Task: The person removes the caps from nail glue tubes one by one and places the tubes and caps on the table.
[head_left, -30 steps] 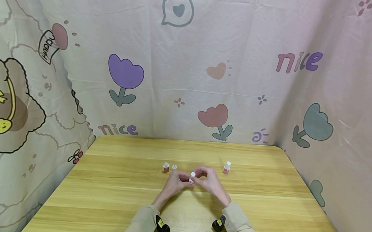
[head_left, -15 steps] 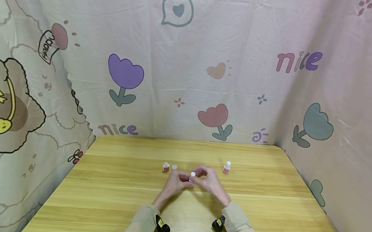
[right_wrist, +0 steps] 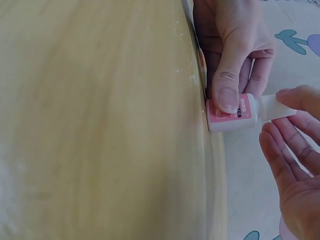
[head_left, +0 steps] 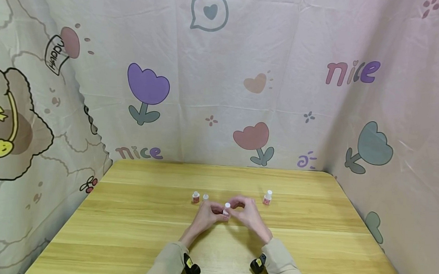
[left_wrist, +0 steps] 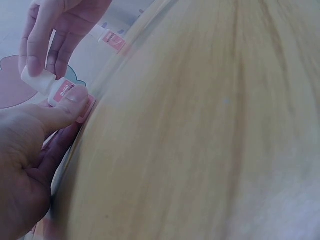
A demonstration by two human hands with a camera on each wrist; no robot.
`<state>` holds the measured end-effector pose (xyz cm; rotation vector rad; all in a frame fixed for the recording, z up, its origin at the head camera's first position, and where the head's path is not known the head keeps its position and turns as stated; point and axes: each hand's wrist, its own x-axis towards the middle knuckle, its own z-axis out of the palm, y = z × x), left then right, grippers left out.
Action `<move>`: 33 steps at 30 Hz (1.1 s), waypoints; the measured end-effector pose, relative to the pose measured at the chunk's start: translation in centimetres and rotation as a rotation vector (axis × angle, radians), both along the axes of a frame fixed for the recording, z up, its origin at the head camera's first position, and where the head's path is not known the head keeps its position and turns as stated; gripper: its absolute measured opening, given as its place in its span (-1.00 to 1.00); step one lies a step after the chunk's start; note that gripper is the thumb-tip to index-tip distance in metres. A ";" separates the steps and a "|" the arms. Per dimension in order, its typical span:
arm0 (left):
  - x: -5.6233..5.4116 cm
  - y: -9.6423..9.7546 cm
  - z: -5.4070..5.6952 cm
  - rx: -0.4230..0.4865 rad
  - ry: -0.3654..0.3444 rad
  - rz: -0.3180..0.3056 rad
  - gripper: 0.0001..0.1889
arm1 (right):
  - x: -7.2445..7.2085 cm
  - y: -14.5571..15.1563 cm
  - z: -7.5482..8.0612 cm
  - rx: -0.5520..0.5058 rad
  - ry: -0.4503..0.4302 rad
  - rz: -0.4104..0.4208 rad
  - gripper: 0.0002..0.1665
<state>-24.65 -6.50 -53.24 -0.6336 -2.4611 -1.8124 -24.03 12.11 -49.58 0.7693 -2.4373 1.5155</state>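
Note:
A small white bottle (right_wrist: 232, 119) with a pink label stands upright on the table between both hands. The left hand (head_left: 205, 218) holds its body, with the thumb lying across the label in both wrist views. On the bottle's neck sits a white cap (right_wrist: 276, 107), which the right hand (head_left: 249, 214) pinches between thumb and fingers. Part of the label is hidden under the left thumb. Just behind the left hand, a white cap-like piece (head_left: 205, 197) is partly covered by that hand.
Left of that piece stands another small bottle (head_left: 196, 198) with a red label. Farther right is a similar bottle (head_left: 267, 198) with a tall white top. The wooden table (head_left: 147, 215) meets patterned cloth (head_left: 207, 80) at the back and sides.

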 end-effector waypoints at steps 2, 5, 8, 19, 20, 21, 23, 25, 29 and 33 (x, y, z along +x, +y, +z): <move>0.0 0.0 0.0 0.009 -0.001 0.000 -0.83 | 0.0 0.0 0.0 -0.005 -0.013 0.004 -0.81; 0.0 0.0 0.1 0.023 0.002 -0.001 -0.84 | 0.0 0.0 0.0 -0.002 -0.044 -0.006 -0.78; 0.1 0.0 0.1 0.035 0.008 -0.001 -0.84 | 0.0 0.0 0.1 0.003 -0.071 -0.020 -0.74; 0.0 -0.1 0.1 -0.006 0.016 0.000 -0.82 | 0.0 -0.4 0.1 0.015 -0.092 -0.067 -0.76; 0.0 -0.1 0.1 -0.005 0.015 -0.003 -0.82 | 0.0 -0.4 0.0 0.013 -0.087 -0.062 -0.78; 0.0 -0.1 0.1 -0.005 0.016 -0.005 -0.82 | 0.0 -0.4 0.0 0.011 -0.079 -0.056 -0.79; 0.0 -0.1 0.2 -0.011 0.017 -0.004 -0.83 | -0.1 -0.4 0.0 0.005 -0.074 -0.040 -0.81; 0.0 -0.1 0.2 -0.016 0.017 0.000 -0.83 | -0.1 -0.4 -0.1 0.000 -0.081 -0.028 -0.82; 0.0 0.0 0.1 -0.019 0.009 0.005 -0.83 | -0.2 -0.4 -0.1 0.001 -0.115 -0.013 -0.79; 0.0 0.0 0.0 -0.006 0.004 0.001 -0.84 | -0.2 -0.4 0.0 0.010 -0.147 -0.020 -0.74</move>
